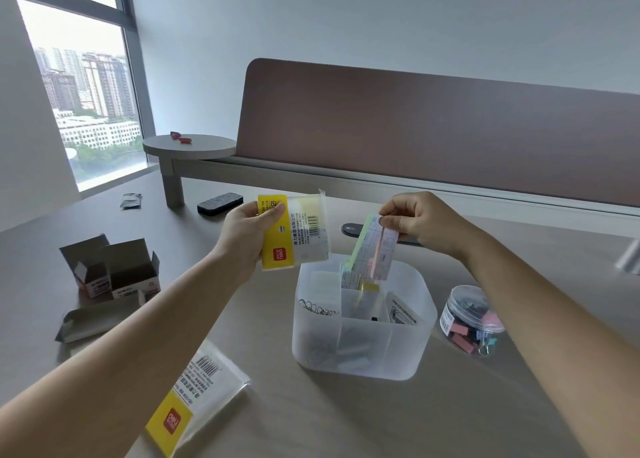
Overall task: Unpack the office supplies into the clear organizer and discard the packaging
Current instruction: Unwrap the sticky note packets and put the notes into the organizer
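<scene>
My left hand (pixel 246 236) grips a clear plastic package with a yellow label (pixel 294 230), held above the desk to the left of the organizer. My right hand (pixel 420 223) pinches the top of a pad of pastel sticky notes (pixel 375 249), green and pink, tilted over the back of the clear organizer (pixel 360 350). The pad's lower end dips just inside the rim. Paper clips, note pads and a printed card lie in the organizer's compartments.
Opened cardboard boxes (pixel 114 270) and a flattened box (pixel 93 322) lie at the left. Another clear package with a yellow label (pixel 197 395) lies near the front. A round tub of coloured binder clips (pixel 472 320) stands right of the organizer. A black eraser (pixel 220 203) sits behind.
</scene>
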Available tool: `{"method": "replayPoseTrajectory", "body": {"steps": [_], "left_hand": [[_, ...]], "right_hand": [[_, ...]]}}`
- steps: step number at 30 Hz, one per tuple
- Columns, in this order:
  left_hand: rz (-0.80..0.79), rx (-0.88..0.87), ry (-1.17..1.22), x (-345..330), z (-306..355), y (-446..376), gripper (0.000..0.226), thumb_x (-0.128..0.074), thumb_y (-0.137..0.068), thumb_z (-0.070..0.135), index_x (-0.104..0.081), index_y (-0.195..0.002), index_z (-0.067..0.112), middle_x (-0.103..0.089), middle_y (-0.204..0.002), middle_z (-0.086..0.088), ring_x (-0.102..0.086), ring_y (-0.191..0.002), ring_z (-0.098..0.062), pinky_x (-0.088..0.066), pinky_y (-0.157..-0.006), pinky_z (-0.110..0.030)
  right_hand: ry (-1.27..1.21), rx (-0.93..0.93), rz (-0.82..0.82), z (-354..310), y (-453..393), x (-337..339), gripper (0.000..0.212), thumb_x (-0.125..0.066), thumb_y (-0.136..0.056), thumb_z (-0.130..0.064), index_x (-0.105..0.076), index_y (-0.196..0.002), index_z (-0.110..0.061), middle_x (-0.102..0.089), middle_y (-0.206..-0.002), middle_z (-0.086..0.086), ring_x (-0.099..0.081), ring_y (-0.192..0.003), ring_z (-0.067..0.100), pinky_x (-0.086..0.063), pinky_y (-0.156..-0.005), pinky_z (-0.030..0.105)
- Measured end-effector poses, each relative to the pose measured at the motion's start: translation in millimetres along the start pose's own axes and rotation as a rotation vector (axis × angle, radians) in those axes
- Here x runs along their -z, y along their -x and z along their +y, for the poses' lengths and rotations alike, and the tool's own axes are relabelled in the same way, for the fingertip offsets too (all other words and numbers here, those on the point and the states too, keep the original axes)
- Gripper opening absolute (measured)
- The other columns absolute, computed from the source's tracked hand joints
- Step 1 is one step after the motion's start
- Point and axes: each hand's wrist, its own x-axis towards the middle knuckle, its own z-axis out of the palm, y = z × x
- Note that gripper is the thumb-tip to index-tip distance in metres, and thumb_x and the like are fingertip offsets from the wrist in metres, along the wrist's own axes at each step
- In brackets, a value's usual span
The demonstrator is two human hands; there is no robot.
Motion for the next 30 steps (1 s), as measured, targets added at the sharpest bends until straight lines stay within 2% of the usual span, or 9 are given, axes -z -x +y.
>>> {"method": "replayPoseTrajectory", "body": {"steps": [5,11,14,16,19,24,28,30], "left_hand": [[0.001,-0.001,0.003,1,1,1,0.011,-0.048,-0.090,0.016,-0.055,-0.083,0.020,-0.061,-0.085,0.000,-0.060,-0.076,-0.017,-0.051,-0.067,-0.035],[-0.007,-0.005,0.000,2,3,2,0.011,-0.049,-0.090,0.016,-0.057,-0.083,0.019,-0.062,-0.084,0.000,-0.061,-0.074,-0.015,-0.055,-0.055,-0.029],[-0.001,-0.004,-0.009,2,4,2,0.009,-0.048,-0.090,0.017,-0.057,-0.090,0.017,-0.062,-0.085,0.000,-0.060,-0.075,-0.015,-0.053,-0.062,-0.032],[0.001,-0.005,-0.006,3,4,1,0.009,-0.048,-0.090,0.017,-0.057,-0.087,0.018,-0.061,-0.085,0.000,-0.060,-0.075,-0.016,-0.052,-0.064,-0.033],[0.003,-0.008,-0.002,3,3,1,0.011,-0.049,-0.090,0.017,-0.056,-0.082,0.021,-0.062,-0.084,0.001,-0.060,-0.075,-0.015,-0.052,-0.063,-0.033],[0.006,-0.006,0.002,4,1,0,0.010,-0.048,-0.090,0.017,-0.057,-0.085,0.019,-0.062,-0.085,0.000,-0.060,-0.076,-0.016,-0.052,-0.065,-0.034],[0.008,0.007,0.007,2,0,1,0.012,-0.048,-0.090,0.017,-0.054,-0.100,0.013,-0.061,-0.086,-0.001,-0.060,-0.077,-0.017,-0.051,-0.067,-0.036],[0.010,0.010,0.010,1,-1,1,0.013,-0.049,-0.090,0.016,-0.054,-0.100,0.013,-0.061,-0.086,-0.001,-0.060,-0.077,-0.017,-0.051,-0.067,-0.036]], "right_hand": [[0.028,0.030,-0.037,-6,-1,-4,0.017,-0.051,-0.088,-0.008,-0.058,-0.075,-0.016,-0.060,-0.076,0.004,-0.056,-0.083,0.019,-0.050,-0.086,0.038],[0.114,0.068,-0.060,-12,-5,-6,0.009,-0.057,-0.085,-0.008,-0.063,-0.082,-0.013,-0.058,-0.070,-0.003,-0.051,-0.074,0.016,-0.044,-0.069,0.024],[0.208,0.078,-0.052,-14,-8,-8,0.008,-0.058,-0.084,-0.011,-0.066,-0.087,-0.009,-0.058,-0.072,-0.003,-0.052,-0.073,0.014,-0.042,-0.067,0.023],[0.255,0.085,-0.049,-16,-10,-10,0.011,-0.059,-0.084,-0.013,-0.067,-0.090,-0.007,-0.058,-0.072,-0.006,-0.053,-0.072,0.011,-0.044,-0.069,0.023],[0.329,0.120,-0.011,-17,-12,-14,0.014,-0.060,-0.084,-0.015,-0.068,-0.091,-0.006,-0.058,-0.073,-0.004,-0.050,-0.065,0.004,-0.040,-0.061,0.018],[0.232,0.150,0.068,-11,-13,-19,0.013,-0.063,-0.081,-0.012,-0.068,-0.089,-0.004,-0.056,-0.064,-0.012,-0.050,-0.060,0.002,-0.040,-0.056,0.007],[0.108,0.157,0.088,-6,-10,-20,0.014,-0.065,-0.079,-0.008,-0.068,-0.091,-0.002,-0.059,-0.069,-0.011,-0.056,-0.067,0.003,-0.047,-0.070,0.015],[0.119,0.154,0.085,-3,-10,-21,0.015,-0.066,-0.077,-0.007,-0.068,-0.091,-0.002,-0.060,-0.069,-0.010,-0.056,-0.068,0.002,-0.047,-0.072,0.015]]}}
